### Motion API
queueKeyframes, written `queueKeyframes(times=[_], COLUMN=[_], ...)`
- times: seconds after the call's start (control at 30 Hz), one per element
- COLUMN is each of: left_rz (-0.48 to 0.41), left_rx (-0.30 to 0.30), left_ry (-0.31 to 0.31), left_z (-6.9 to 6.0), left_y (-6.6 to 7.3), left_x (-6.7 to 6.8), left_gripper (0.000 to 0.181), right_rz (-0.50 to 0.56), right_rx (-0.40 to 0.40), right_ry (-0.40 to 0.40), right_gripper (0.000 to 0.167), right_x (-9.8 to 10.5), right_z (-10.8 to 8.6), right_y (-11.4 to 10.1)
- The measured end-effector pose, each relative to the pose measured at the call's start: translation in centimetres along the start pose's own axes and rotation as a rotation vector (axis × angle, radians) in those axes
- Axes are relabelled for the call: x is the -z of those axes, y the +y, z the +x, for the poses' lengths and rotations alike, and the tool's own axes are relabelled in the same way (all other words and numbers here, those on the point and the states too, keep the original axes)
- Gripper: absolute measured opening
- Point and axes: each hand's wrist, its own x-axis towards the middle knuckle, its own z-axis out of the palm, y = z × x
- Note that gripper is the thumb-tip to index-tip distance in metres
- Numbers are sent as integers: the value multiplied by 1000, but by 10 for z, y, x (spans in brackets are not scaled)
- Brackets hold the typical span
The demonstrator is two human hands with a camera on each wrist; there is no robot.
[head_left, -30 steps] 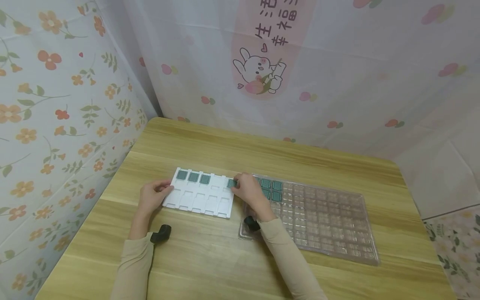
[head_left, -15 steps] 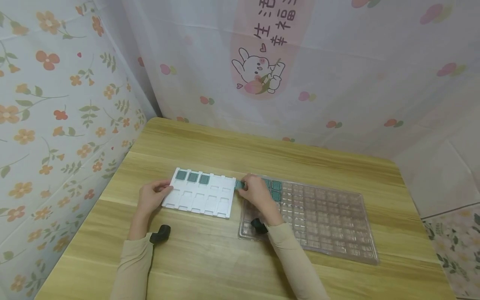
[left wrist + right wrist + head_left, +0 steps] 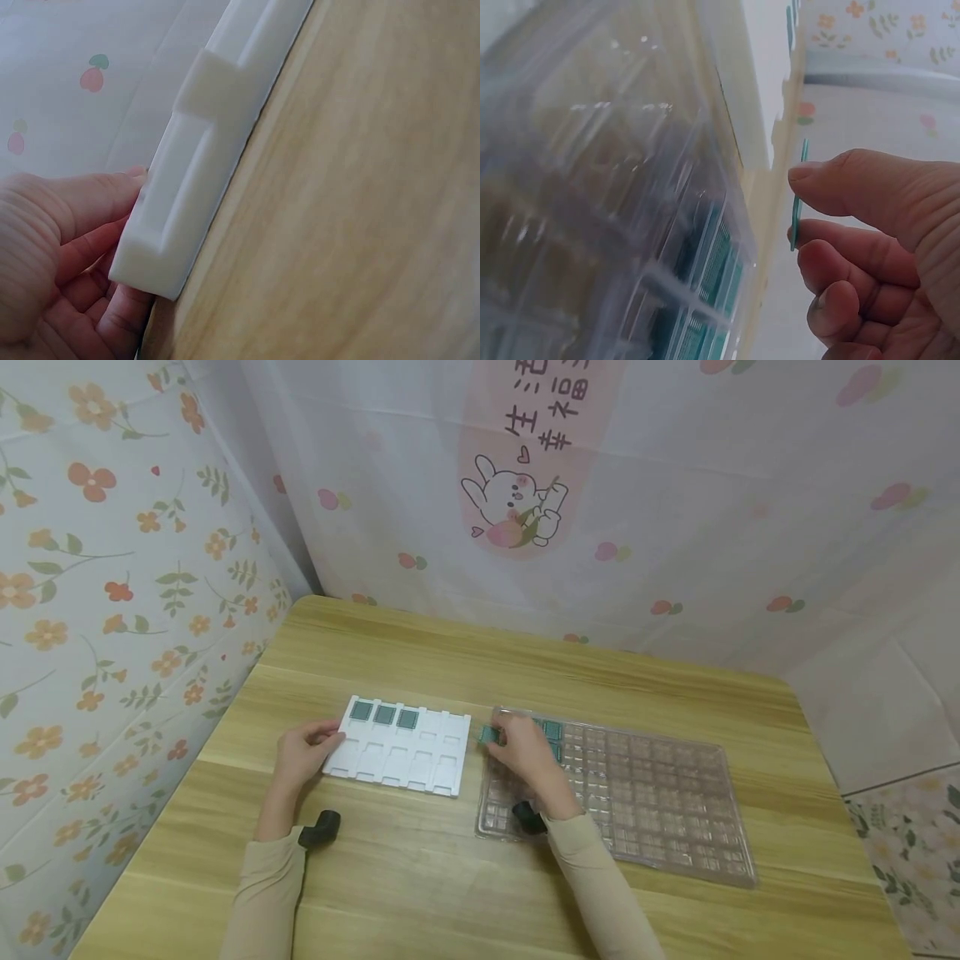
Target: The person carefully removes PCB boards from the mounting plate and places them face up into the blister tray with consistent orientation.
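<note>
We read dark Chinese characters, 生活 point(image 3: 522, 420) and 幸福 point(image 3: 557, 441), on the white fabric curtain's point(image 3: 720, 518) rounded pink printed panel point(image 3: 483, 431); further strokes are cropped.

Head view high, facing down — wrist views close; white tray point(image 3: 401, 747) shared

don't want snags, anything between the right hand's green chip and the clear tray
Nothing visible stands between the green chip, pinched by the right hand, and the clear tray, though the hand hides part of it.

Smooth, matt white plastic tray point(image 3: 408, 760), glossy clear plastic tray point(image 3: 678, 810) glinting along its ridges, smooth tabletop point(image 3: 420, 877) in streaked wood grain, softly creased cloth hangings point(image 3: 637, 468), matt cloth sleeves point(image 3: 266, 885).
</note>
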Motion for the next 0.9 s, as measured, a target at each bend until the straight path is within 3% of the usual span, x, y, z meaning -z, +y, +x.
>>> queueKeyframes(times=[0.57,0.9], left_rz=[23,16], left_rx=[3,0], left_ry=[-2,-2], left_z=[-1,0], left_y=[2,2], left_x=[1,0], left_gripper=[27,27], right_rz=[-62,-32], right_rx=[-34,-28], right_ry=[-42,-40], right_gripper=[27,27], right_x=[1,-2], right_z=[-19,-28], right_y=[10,13])
